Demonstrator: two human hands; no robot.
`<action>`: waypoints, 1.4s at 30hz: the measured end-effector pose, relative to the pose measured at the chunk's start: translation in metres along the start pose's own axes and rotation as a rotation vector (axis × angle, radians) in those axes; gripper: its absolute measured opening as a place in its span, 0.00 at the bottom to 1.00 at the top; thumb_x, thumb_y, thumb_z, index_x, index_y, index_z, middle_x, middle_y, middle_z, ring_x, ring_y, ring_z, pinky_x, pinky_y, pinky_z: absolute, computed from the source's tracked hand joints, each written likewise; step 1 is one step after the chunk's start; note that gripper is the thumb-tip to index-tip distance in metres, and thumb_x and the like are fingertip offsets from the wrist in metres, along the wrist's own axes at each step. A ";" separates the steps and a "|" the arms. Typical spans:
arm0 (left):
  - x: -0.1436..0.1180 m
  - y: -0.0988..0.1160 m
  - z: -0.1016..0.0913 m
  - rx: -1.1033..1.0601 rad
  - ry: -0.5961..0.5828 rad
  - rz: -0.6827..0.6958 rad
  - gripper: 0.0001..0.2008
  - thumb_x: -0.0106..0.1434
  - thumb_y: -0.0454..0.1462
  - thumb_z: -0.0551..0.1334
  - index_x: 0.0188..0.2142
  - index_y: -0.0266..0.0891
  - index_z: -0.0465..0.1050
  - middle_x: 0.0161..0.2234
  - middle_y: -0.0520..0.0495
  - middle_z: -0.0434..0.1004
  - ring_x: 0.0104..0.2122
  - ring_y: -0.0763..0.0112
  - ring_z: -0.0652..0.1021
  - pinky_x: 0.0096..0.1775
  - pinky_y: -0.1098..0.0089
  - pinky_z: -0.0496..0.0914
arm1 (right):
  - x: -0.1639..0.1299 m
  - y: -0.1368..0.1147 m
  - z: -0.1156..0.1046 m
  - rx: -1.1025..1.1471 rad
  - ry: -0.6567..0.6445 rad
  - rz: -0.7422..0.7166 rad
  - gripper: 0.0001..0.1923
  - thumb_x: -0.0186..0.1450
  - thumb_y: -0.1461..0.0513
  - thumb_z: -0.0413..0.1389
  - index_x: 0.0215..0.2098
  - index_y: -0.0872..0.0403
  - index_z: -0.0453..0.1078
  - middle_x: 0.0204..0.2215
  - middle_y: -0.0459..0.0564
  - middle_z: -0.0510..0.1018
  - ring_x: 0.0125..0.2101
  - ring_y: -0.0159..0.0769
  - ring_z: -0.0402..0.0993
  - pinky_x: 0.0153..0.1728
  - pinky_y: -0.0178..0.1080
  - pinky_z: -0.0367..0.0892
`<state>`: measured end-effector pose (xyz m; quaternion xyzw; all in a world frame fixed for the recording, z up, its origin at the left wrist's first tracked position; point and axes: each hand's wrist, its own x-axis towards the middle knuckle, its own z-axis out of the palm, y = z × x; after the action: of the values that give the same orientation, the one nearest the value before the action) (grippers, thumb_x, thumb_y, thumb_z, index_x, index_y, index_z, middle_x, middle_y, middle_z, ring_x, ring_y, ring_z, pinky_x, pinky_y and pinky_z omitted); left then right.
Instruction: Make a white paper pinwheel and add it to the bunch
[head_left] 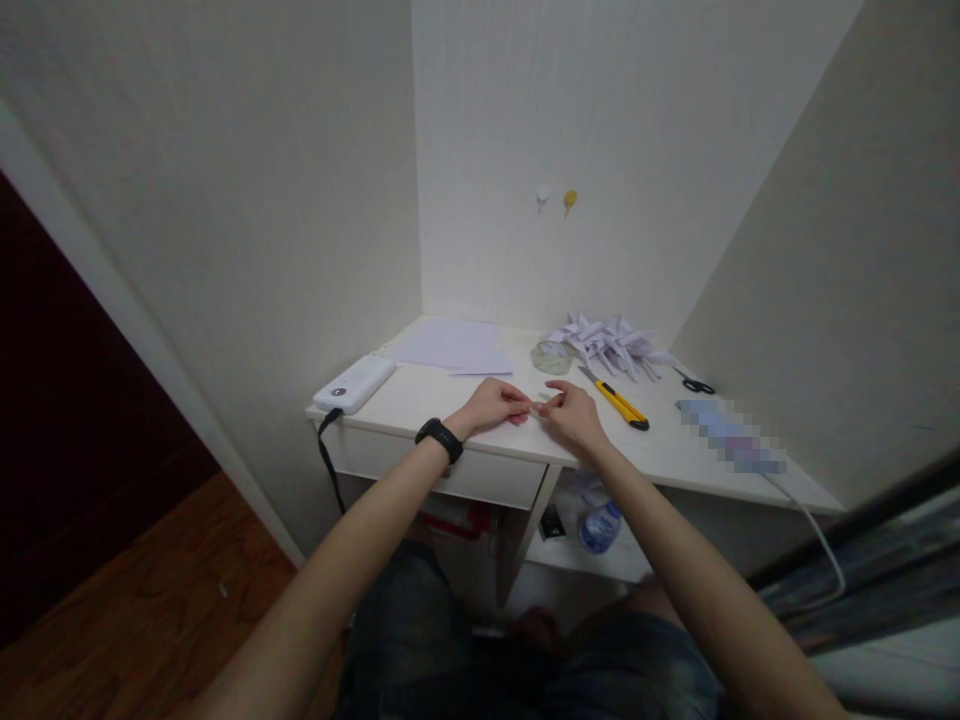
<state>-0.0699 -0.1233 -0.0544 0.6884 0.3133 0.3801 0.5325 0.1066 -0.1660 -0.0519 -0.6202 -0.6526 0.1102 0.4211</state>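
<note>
Over the front part of the white desk (pixel 420 400), my left hand (pixel 495 404) and my right hand (pixel 574 415) meet at the fingertips. Both are closed in a pinch; whatever sits between them is too small or hidden to name. A yellow utility knife (pixel 619 400) with its blade out lies just right of my right hand. Behind the hands is a roll of clear tape (pixel 551 357), beside a pile of folded white paper pieces (pixel 611 342). White paper sheets (pixel 446 343) lie at the back left, with a folded paper (pixel 484 366) at their front.
A white power bank (pixel 356 384) with a black cable stands at the desk's left edge. On the right are black-handled scissors (pixel 697 384) and a blurred-out device (pixel 731 437) with a white cable. A plastic bottle (pixel 600 527) lies on the shelf below. Walls enclose the desk.
</note>
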 end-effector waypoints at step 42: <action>0.003 -0.005 0.001 -0.028 0.094 -0.005 0.07 0.56 0.34 0.70 0.29 0.29 0.77 0.22 0.44 0.79 0.21 0.76 0.76 0.26 0.75 0.71 | -0.009 0.017 -0.005 -0.312 0.004 -0.422 0.14 0.66 0.65 0.53 0.44 0.52 0.80 0.37 0.54 0.81 0.40 0.42 0.73 0.42 0.39 0.64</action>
<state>-0.0681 -0.1202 -0.0584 0.6616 0.3341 0.4150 0.5277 0.1207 -0.1728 -0.0636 -0.5279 -0.7757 -0.0834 0.3356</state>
